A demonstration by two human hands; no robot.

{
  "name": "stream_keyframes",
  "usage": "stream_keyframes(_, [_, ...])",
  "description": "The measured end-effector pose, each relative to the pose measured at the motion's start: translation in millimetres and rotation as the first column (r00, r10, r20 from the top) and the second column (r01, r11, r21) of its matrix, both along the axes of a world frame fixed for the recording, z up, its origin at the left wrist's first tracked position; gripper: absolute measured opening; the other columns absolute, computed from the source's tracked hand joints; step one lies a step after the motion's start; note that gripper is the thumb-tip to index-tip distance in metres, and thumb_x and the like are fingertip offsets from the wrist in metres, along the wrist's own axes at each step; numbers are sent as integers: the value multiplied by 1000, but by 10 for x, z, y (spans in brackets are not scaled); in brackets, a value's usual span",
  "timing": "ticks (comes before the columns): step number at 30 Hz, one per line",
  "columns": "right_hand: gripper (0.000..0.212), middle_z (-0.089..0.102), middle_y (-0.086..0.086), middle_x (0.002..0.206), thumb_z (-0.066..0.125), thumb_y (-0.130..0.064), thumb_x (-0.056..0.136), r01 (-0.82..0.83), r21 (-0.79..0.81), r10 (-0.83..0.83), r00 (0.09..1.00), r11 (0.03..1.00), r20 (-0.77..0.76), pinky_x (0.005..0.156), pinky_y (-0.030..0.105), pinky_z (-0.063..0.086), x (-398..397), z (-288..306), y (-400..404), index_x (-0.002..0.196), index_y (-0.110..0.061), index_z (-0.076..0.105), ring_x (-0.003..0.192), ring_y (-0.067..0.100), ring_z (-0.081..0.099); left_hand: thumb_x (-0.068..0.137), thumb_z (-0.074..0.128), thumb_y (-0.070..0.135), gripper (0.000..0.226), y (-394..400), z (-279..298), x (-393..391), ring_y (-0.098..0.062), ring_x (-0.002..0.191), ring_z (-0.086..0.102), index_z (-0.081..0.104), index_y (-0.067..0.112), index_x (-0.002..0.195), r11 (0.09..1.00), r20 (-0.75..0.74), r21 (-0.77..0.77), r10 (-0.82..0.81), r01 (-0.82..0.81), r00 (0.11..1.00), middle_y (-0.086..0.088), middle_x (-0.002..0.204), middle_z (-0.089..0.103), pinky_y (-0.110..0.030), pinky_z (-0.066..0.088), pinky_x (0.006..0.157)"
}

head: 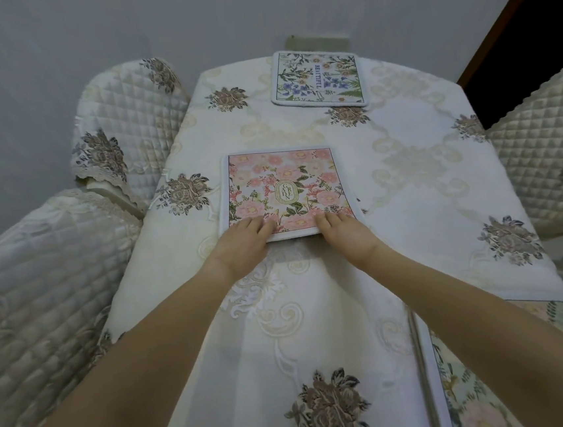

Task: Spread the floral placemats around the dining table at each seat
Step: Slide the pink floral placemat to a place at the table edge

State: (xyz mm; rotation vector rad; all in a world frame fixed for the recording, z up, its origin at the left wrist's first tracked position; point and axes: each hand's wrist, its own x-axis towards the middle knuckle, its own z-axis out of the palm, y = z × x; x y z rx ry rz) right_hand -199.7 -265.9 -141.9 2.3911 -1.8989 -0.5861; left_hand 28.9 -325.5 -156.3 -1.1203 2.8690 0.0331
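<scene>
A pink floral placemat (pixel 286 185) marked "GARDEN" lies flat on the cream tablecloth (pixel 407 173), left of the table's middle. My left hand (pixel 245 242) rests on its near left corner and my right hand (pixel 343 229) on its near right corner, fingers flat on the mat. A second placemat (pixel 318 78) with blue and green flowers, marked "BEAUTIFUL", lies at the far end. A third, greenish placemat (pixel 489 382) lies at the near right edge, partly hidden under my right forearm.
Quilted cream chair covers stand on the left (pixel 127 125), near left (pixel 39 288) and right (pixel 550 160) of the table. A grey wall is behind it; a dark doorway (pixel 531 34) opens at the upper right.
</scene>
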Motion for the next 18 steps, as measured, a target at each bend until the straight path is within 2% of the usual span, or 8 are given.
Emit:
stream_keyframes(4, [77,37,21,144,52,12,79,-28,-49,33,994,998,104,105,39,33,-109,214,434,145,0,13,126,39,42,80,45,-14,73,260,209,-39,-34,137,28,24,14,145,989,-65,121,92,-83,994,-18,149,30,-40,30,110])
stream_keyframes(6, [75,40,21,141,48,15,79,-32,-77,44,986,997,162,101,39,36,-176,335,680,145,0,17,125,39,43,74,42,-22,84,489,288,-91,-34,141,22,21,15,146,981,-134,171,117,-94,984,-19,151,27,-40,25,113])
stream_keyframes(9, [73,48,28,132,49,21,72,-49,-113,75,969,992,235,95,46,43,-318,476,1054,140,4,30,118,45,48,71,38,-25,88,903,374,-223,-34,142,19,22,18,146,973,-211,201,157,-114,965,-18,153,24,-40,20,115])
stream_keyframes(12, [83,61,29,112,63,27,47,-86,-137,115,970,987,214,79,46,53,-523,531,1435,127,7,48,98,46,60,77,38,-23,82,1355,432,-386,-33,143,18,23,18,146,968,-265,222,179,-121,947,-18,154,23,-40,19,116])
stream_keyframes(14, [87,65,26,104,72,22,36,-100,-138,124,977,985,173,72,43,56,-678,554,1703,120,4,55,89,42,65,79,33,-23,80,1647,468,-512,-32,143,17,22,19,147,964,-277,240,178,-112,944,-18,154,23,-40,18,116])
stream_keyframes(18, [83,66,24,105,80,12,39,-64,-152,90,981,986,171,72,42,56,-994,661,2245,118,2,56,87,40,67,70,39,-25,90,2138,531,-847,-31,143,16,20,19,147,960,-262,269,155,-82,953,-16,154,23,-37,18,116])
